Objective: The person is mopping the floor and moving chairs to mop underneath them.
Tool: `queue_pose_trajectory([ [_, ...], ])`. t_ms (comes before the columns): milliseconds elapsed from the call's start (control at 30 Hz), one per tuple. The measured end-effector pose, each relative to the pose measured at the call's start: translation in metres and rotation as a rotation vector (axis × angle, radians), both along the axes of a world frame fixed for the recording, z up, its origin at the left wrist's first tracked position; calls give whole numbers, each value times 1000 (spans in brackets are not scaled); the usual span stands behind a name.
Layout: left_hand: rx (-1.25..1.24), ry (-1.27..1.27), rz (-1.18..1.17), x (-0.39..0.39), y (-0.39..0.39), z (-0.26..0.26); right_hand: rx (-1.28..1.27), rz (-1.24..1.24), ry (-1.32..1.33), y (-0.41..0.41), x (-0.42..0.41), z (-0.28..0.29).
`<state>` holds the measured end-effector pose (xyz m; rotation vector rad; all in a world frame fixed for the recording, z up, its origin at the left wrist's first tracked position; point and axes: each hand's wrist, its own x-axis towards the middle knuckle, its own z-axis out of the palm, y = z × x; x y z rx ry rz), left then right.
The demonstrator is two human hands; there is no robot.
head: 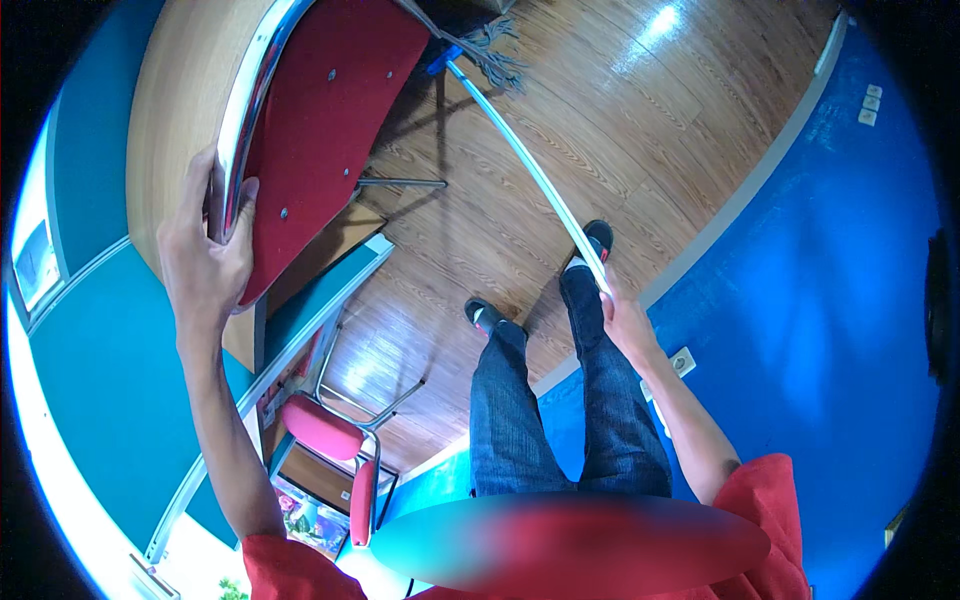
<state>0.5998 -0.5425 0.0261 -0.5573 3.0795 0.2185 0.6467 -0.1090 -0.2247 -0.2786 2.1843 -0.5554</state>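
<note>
My left hand (206,251) grips the curved chrome tube (244,112) of a red chair part (322,127). Its flat red panel carries several metal screw heads and is tilted beside a wooden desk surface (180,90). In my right hand (628,322) is the upper end of a pale mop handle (525,161), which slants away across the floor. At its far end are a blue clamp (444,60) and grey mop strings (496,56), resting near the chair. Part of the mop head is cut off or hidden behind the chair.
Wood-patterned flooring (637,150) runs up to a blue wall (787,300) with power sockets (681,362) at right. A second chair with a pink-red cushion (322,427) stands at lower left, by a teal partition (97,337). A metal leg (405,182) juts over the floor.
</note>
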Motion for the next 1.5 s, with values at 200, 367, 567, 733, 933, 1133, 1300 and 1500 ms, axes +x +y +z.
queue_pose_trajectory([
  [200, 99, 13, -16, 0, 1, -2, 131, 72, -61, 59, 46, 33],
  [367, 132, 60, -28, 1, -2, -2, 296, 184, -144, 135, 76, 118],
  [567, 113, 150, -108, 1, 1, -7, 304, 225, -171, 91, 51, 109],
  [733, 99, 46, -47, -1, 1, -2, 104, 191, -38, -8, 21, 48],
  [933, 93, 50, -71, 4, -3, -2, 214, 260, -95, 18, 32, 61],
  [1133, 290, 141, -84, -7, 14, 15, 431, 398, -133, 126, 51, 140],
  [1300, 223, 196, -208, -2, 5, 8, 391, 484, -52, 107, 35, 137],
  [1500, 210, 191, -219, -3, 6, 5, 309, 448, -39, 12, 11, 66],
])
